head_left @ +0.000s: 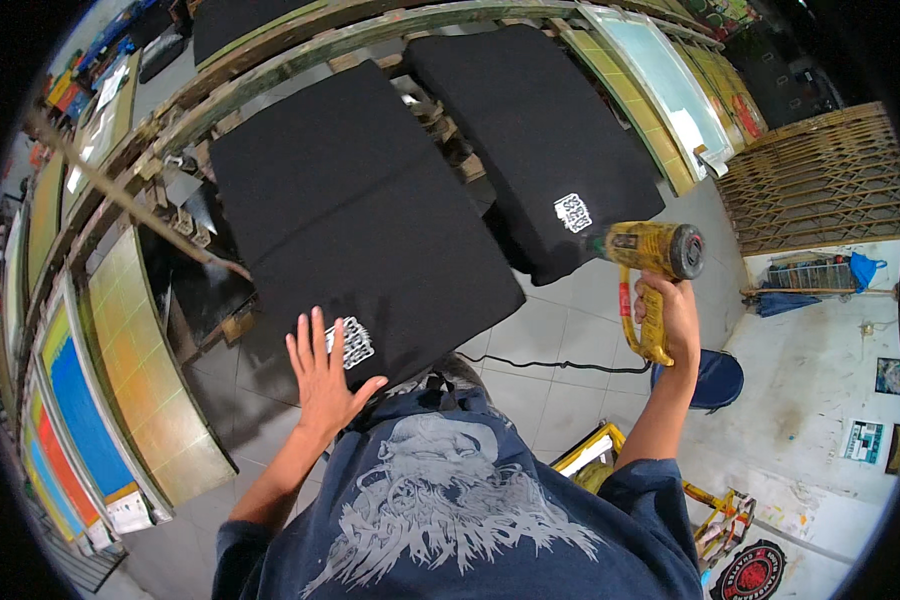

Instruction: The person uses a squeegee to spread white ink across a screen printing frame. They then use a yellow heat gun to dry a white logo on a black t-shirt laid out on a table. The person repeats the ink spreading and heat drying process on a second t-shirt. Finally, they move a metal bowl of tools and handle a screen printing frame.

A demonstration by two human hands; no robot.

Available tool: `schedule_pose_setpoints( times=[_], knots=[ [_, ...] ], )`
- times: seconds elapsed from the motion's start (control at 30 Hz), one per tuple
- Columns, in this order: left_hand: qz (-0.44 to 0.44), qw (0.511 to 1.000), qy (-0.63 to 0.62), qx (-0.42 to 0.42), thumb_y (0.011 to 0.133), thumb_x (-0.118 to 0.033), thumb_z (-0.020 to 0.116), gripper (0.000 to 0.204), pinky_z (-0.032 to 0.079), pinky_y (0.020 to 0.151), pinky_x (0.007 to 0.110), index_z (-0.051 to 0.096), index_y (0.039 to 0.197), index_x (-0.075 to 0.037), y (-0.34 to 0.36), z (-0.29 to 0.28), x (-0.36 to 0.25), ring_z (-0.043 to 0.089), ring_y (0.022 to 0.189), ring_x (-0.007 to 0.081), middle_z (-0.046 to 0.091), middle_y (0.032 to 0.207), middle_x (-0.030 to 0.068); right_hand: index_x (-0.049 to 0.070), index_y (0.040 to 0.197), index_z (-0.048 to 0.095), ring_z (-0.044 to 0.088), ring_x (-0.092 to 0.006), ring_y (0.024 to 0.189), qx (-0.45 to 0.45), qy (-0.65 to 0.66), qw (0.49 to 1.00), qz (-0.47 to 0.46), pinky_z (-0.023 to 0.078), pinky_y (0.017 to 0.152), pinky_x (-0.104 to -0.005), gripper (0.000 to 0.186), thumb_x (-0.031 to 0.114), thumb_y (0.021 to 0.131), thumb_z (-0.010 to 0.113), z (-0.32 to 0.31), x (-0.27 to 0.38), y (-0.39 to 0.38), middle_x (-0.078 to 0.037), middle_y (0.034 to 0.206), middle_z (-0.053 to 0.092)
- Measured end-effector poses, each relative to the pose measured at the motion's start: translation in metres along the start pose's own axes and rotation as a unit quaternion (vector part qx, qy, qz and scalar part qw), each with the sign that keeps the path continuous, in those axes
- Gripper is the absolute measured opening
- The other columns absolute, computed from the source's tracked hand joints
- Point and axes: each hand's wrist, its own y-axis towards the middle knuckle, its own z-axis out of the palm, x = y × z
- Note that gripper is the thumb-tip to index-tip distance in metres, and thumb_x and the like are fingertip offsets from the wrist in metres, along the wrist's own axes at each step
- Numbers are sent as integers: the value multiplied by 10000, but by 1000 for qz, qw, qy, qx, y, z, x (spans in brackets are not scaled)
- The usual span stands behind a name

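Observation:
My right hand [679, 318] grips the handle of a worn yellow heat gun [642, 248], its nozzle pointing left. The nozzle is close to a small white print [573, 213] on the black fabric of the right board [530, 120]. A second board [350, 190], also covered in black fabric, lies to the left with a similar white print [354, 343] near its front edge. Fingers spread, my left hand [322, 385] is at that print and partly hides it; whether it touches the fabric I cannot tell. It holds nothing.
A black cord [560, 365] runs from the heat gun's handle toward my body. Framed printing screens [85, 410] stand at the left, more [660, 80] at the far right. A wooden rail [300, 75] runs behind the boards. A dark blue round stool seat [712, 380] is below my right forearm.

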Motion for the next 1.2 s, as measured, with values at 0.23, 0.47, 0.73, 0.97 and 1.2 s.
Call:
schedule_pose_setpoints(
  times=[0.23, 0.47, 0.73, 0.97, 1.2],
  knots=[
    [-116, 987, 97, 52, 901, -626, 668, 875, 12, 1240, 670, 418, 1600, -162, -2, 16, -35, -11, 1579, 490, 44, 1717, 264, 2, 1167, 540, 551, -143, 544, 57, 7, 998, 23, 462, 498, -305, 315, 159, 924, 666, -26, 5, 63, -60, 782, 595],
    [-188, 974, 130, -10, 918, -579, 670, 926, 24, 1252, 651, 282, 1655, -176, 1, 28, -55, -1, 1596, 434, 61, 1738, 191, -34, 1027, 614, 568, -144, 543, 123, -17, 992, 29, 459, 508, -323, 221, 149, 908, 648, -44, 13, 90, -65, 717, 601],
    [-261, 949, 177, -22, 975, -563, 617, 881, 14, 1248, 649, 242, 1671, -175, -10, 58, -68, -13, 1598, 440, 46, 1737, 222, -30, 1060, 625, 576, -146, 544, 171, 17, 983, 57, 460, 514, -327, 210, 93, 893, 654, -50, 21, 90, -70, 740, 624],
    [-289, 943, 149, -66, 993, -534, 611, 829, 36, 1239, 665, 278, 1662, -176, -11, 63, -80, 12, 1596, 448, 67, 1735, 224, -19, 1122, 575, 551, -157, 518, 204, -18, 978, 42, 458, 490, -328, 272, 102, 898, 673, -55, 17, 108, -77, 752, 588],
    [-283, 940, 182, -62, 999, -524, 606, 774, 35, 1236, 673, 321, 1652, -224, -10, 65, -85, 11, 1594, 452, 67, 1735, 224, -21, 1128, 578, 555, -154, 526, 186, -21, 982, 28, 456, 492, -323, 277, 101, 898, 673, -47, 14, 119, -79, 757, 598]
  ],
)
